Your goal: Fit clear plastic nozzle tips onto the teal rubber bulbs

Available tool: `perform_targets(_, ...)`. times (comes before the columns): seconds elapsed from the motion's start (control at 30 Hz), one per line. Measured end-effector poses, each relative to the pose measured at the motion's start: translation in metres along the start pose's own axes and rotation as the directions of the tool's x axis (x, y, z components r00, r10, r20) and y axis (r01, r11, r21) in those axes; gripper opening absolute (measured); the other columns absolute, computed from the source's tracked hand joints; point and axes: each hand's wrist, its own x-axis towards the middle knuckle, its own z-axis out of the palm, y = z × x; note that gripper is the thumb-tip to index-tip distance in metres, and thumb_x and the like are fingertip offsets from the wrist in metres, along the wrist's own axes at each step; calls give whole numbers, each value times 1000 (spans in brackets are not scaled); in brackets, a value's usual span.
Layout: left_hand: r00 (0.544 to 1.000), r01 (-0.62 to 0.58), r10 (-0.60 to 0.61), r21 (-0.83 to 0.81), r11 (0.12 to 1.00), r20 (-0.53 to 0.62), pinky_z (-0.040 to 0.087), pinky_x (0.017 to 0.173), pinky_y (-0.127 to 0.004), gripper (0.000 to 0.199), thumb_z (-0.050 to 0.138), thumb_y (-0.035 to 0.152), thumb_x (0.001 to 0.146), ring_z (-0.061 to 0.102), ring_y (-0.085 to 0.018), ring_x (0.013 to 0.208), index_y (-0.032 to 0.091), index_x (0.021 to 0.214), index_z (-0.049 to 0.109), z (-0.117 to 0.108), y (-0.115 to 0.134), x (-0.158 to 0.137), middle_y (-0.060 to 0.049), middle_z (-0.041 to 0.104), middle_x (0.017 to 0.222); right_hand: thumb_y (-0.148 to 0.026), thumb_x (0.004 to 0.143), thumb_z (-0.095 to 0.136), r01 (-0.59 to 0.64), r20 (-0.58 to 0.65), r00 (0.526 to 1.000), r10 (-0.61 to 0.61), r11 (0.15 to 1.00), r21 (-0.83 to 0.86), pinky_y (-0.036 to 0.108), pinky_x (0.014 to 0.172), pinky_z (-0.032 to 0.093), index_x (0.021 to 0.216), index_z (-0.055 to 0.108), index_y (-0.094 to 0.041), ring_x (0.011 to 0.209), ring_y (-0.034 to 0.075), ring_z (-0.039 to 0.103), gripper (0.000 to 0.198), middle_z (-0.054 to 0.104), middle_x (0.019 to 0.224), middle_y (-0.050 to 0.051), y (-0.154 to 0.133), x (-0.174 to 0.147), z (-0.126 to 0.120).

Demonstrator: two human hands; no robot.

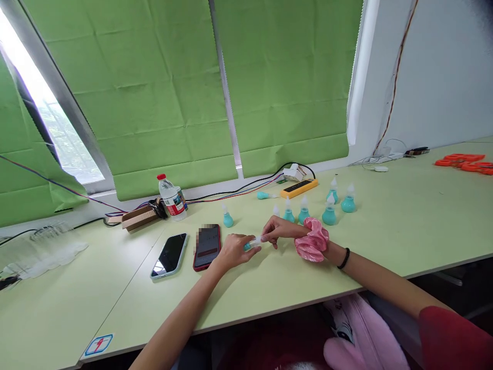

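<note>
My left hand (235, 250) is wrapped round the teal bulb of a nasal aspirator (252, 243), held on its side just above the table. At its clear nozzle end, my right hand (275, 229) pinches the tip between thumb and fingers. Several more teal aspirators with clear nozzles stand upright beyond and to the right of my right hand, among them one aspirator (329, 215) and another (348, 203). One upright aspirator (228, 218) is beyond my left hand. Another aspirator (265, 196) lies on its side near the back.
Two phones, one red-cased (208, 246) and one pale-cased (169, 256), lie left of my hands. Behind them are a water bottle (171, 199) and an open cardboard box (138, 218). A yellow power strip (299, 188) lies at the back. Orange-handled scissors (464, 162) lie far right.
</note>
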Motion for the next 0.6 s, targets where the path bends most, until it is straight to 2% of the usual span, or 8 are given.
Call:
perform_targets(0.1, 998, 45, -46, -26, 999, -48, 35, 56, -22, 37, 40, 45, 77, 55, -14, 61, 16, 91, 59, 0, -2, 0, -7, 61, 69, -44, 56, 65, 17, -97, 995, -16, 1000, 9, 23, 45, 45, 68, 61, -6, 41, 5, 41, 39, 43, 44, -5, -1, 2, 4)
perform_targets(0.2, 988, 120, -126, -62, 991, -89, 35, 58, -22, 38, 38, 46, 78, 55, -14, 65, 16, 93, 56, 3, -2, 3, -6, 61, 73, -47, 58, 62, 50, -236, 970, -62, 997, -58, 21, 43, 43, 65, 60, -7, 40, 6, 42, 41, 44, 44, -4, -3, 5, 9)
perform_targets(0.3, 969, 228, -233, -62, 972, -84, 33, 53, -23, 38, 32, 48, 80, 52, -14, 60, 16, 89, 52, 10, 1, 8, -3, 57, 65, -49, 65, 55, 86, -411, 899, -155, 980, -182, 19, 40, 38, 61, 57, -9, 38, 7, 44, 40, 44, 43, -3, -5, 8, 15)
perform_targets(0.37, 961, 265, -269, -59, 962, -70, 32, 51, -23, 36, 29, 46, 82, 49, -14, 58, 16, 86, 49, 14, 5, 11, -2, 53, 62, -46, 70, 51, 96, -477, 848, -232, 951, -292, 19, 40, 37, 63, 59, -10, 39, 7, 45, 38, 48, 46, -1, -6, 8, 20)
perform_targets(0.43, 962, 248, -254, -67, 966, -99, 33, 55, -24, 33, 30, 44, 82, 49, -15, 63, 16, 84, 47, 14, 7, 12, -2, 51, 67, -42, 73, 49, 102, -500, 807, -315, 907, -408, 20, 44, 37, 67, 61, -10, 44, 8, 46, 35, 55, 54, 2, -10, 6, 25)
perform_targets(0.5, 959, 208, -221, -88, 974, -176, 36, 63, -25, 30, 33, 42, 82, 48, -15, 73, 16, 83, 47, 10, 7, 12, -4, 50, 78, -39, 74, 48, 112, -513, 765, -390, 864, -490, 20, 48, 39, 71, 62, -11, 51, 9, 48, 31, 60, 64, 4, -19, 0, 28)
perform_targets(0.6, 941, 187, -220, -146, 971, -258, 36, 68, -24, 27, 36, 41, 81, 46, -14, 77, 17, 85, 47, 3, 2, 13, -4, 47, 85, -36, 76, 46, 127, -528, 693, -492, 803, -582, 21, 52, 40, 78, 62, -12, 60, 12, 51, 29, 61, 73, 5, -50, -12, 21)
